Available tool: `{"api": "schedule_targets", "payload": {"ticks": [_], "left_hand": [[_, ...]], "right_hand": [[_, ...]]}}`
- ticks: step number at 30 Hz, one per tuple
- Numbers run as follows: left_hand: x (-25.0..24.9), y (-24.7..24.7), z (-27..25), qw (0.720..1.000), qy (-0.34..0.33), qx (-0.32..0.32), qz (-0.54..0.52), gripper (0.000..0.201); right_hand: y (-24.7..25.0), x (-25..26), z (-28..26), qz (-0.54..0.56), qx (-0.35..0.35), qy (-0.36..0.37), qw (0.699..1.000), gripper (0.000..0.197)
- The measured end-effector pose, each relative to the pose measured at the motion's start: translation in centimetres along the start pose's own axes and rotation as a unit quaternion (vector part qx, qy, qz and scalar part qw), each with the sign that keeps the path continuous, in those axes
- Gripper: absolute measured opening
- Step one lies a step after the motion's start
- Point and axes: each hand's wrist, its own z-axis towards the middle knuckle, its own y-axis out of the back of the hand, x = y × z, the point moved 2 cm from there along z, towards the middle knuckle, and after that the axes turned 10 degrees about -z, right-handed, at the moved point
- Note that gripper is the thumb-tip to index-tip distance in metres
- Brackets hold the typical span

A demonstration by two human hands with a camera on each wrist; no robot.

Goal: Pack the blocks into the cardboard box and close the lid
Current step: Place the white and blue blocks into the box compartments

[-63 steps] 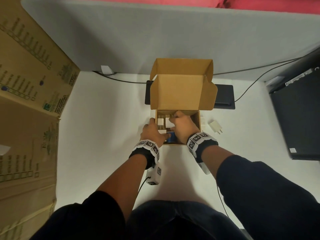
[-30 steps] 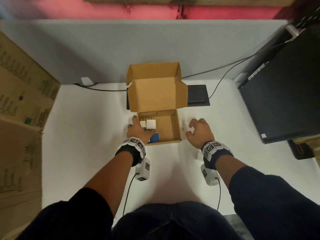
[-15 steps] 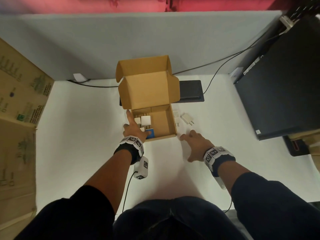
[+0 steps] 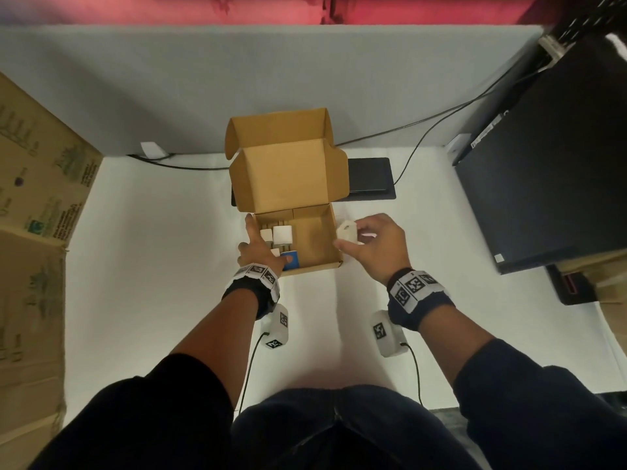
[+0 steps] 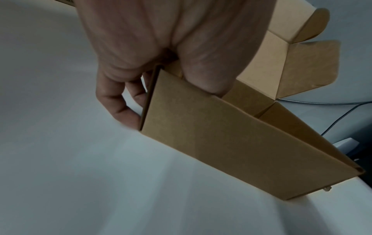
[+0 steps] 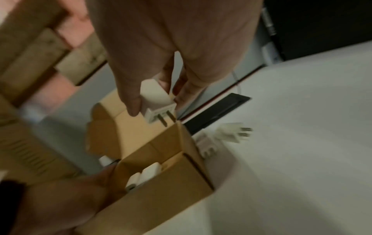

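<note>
The cardboard box (image 4: 315,268) stands open on the white table with its lid (image 4: 288,174) raised behind it. Several white plug blocks (image 4: 282,234) and a blue block (image 4: 291,260) fill its left half; the right half is bare. My left hand (image 4: 258,247) grips the box's (image 5: 231,135) near left corner, thumb inside and fingers outside. My right hand (image 4: 353,237) pinches a white block (image 4: 346,230) just above the box's right wall. In the right wrist view that block (image 6: 157,101) points its two prongs down towards the box (image 6: 161,198).
Two more white blocks (image 6: 233,133) (image 6: 206,146) lie on the table right of the box. A flat black device (image 4: 371,179) sits behind it and a black computer case (image 4: 549,171) stands at the right. Large cardboard sheets (image 4: 37,198) line the left; a grey partition (image 4: 271,79) closes the back.
My right hand left the box, reached to the table on its right, and now holds a white block lifted beside the box's right wall. My left hand stays on the box's left side.
</note>
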Motion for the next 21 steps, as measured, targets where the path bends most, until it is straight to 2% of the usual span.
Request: {"api": "schedule_targets", "payload": {"ticks": [3, 6, 9, 12, 15, 18, 21], "left_hand": [[0.2, 0.0, 0.0, 1.000, -0.011, -0.007, -0.003, 0.130], [0.3, -0.1, -0.1, 1.000, -0.015, -0.014, 0.005, 0.128], [0.4, -0.1, 0.0, 1.000, -0.016, -0.015, 0.007, 0.128], [0.5, -0.1, 0.0, 1.000, -0.019, -0.012, 0.000, 0.127], [0.5, -0.1, 0.0, 1.000, -0.018, -0.012, 0.004, 0.127], [0.6, -0.2, 0.0, 1.000, -0.016, -0.009, 0.010, 0.129], [0.5, -0.1, 0.1, 1.000, -0.011, -0.007, 0.007, 0.130]], "right_hand": [[-2.0, 2.9, 0.4, -0.058, 0.036, 0.128, 0.989, 0.048], [-4.6, 4.4, 1.5, -0.207, 0.128, 0.203, 0.948, 0.053], [-7.1, 4.7, 2.6, -0.356, 0.229, 0.193, 0.885, 0.059], [-8.3, 4.0, 3.2, -0.406, 0.290, 0.155, 0.853, 0.047], [-8.9, 3.6, 3.4, -0.405, 0.316, 0.125, 0.849, 0.043], [-9.1, 3.7, 3.4, -0.406, 0.332, 0.150, 0.838, 0.052], [-9.0, 3.7, 3.3, -0.392, 0.333, 0.157, 0.843, 0.057]]}}
